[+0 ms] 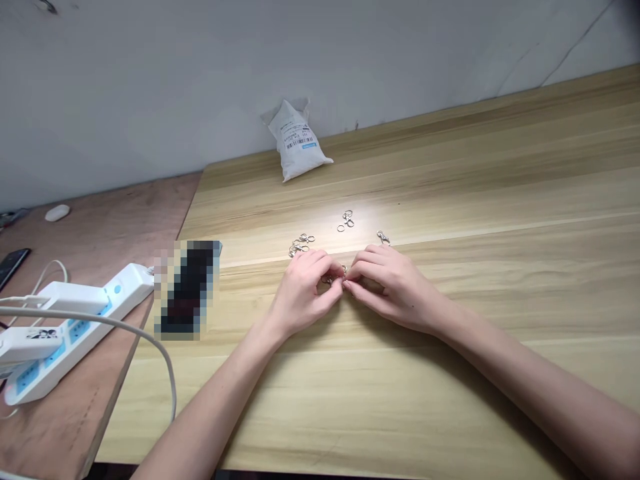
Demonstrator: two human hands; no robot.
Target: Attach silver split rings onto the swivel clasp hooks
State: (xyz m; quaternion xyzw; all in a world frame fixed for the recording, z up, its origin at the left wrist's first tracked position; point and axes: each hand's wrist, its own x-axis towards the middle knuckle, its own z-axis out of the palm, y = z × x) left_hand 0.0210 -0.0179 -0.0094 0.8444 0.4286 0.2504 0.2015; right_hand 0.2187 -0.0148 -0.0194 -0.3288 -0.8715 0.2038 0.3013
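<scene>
My left hand (306,290) and my right hand (393,285) meet fingertip to fingertip just above the table. Pinched between them is a small silver lobster clasp (328,280), mostly covered by my fingers. Its ring end (344,269) pokes out between the fingertips, where my right thumb and index finger are closed on it. Several more clasps with rings (300,247) lie just beyond my left hand. One clasp (383,237) is by my right knuckles. Farther back are another clasp with a ring (348,219) and a loose split ring (341,229).
A white plastic package (303,147) leans near the wall. A pixelated dark phone-like object (190,287) lies left of my hands. On the lower brown board sit a white power strip (127,287) with chargers, a cable (167,367) and a dark phone (13,265).
</scene>
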